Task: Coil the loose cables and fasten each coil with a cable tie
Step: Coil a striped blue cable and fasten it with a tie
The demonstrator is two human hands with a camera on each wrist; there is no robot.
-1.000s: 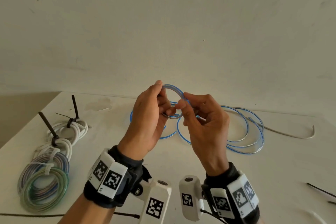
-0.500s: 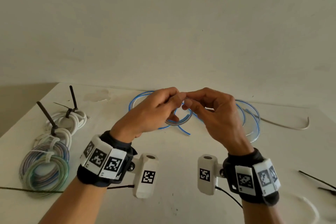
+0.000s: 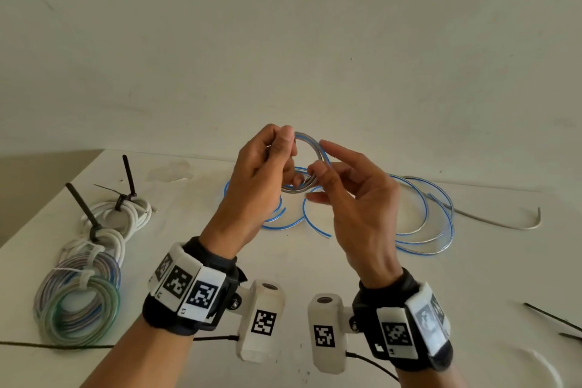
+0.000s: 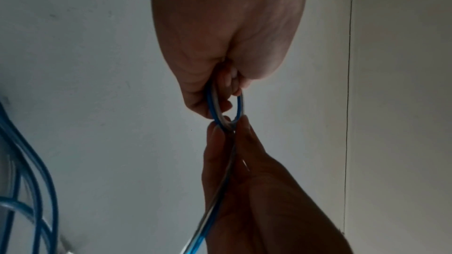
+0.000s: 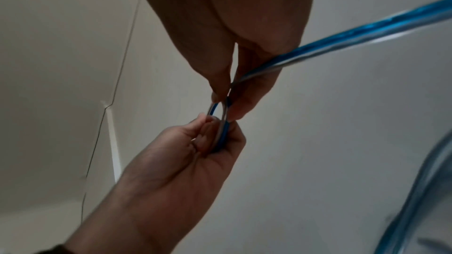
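Note:
A thin blue-and-clear cable is being wound into a small coil (image 3: 310,148), held upright above the table. My left hand (image 3: 282,148) pinches the coil's left side between thumb and fingers. My right hand (image 3: 318,173) pinches the cable at the coil's lower right, its index finger stretched out. In the left wrist view the coil (image 4: 226,107) hangs under my left hand (image 4: 220,101), and the right hand's fingers (image 4: 242,128) meet it from below. From my right hand (image 5: 226,96) the cable (image 5: 367,28) runs off to the upper right. The rest lies in loose blue loops (image 3: 425,224) on the white table (image 3: 299,261).
Tied coils lie at the left: two white ones (image 3: 126,214) with black ties and two multicoloured ones (image 3: 78,302) with white ties. A loose white cable (image 3: 504,225) curves at the far right. Black cable ties (image 3: 551,320) lie at the right edge. A wall stands close behind.
Half a second ago both hands were lower with the coil tipped down. Now they are raised, the coil stands upright, and the right index finger has straightened.

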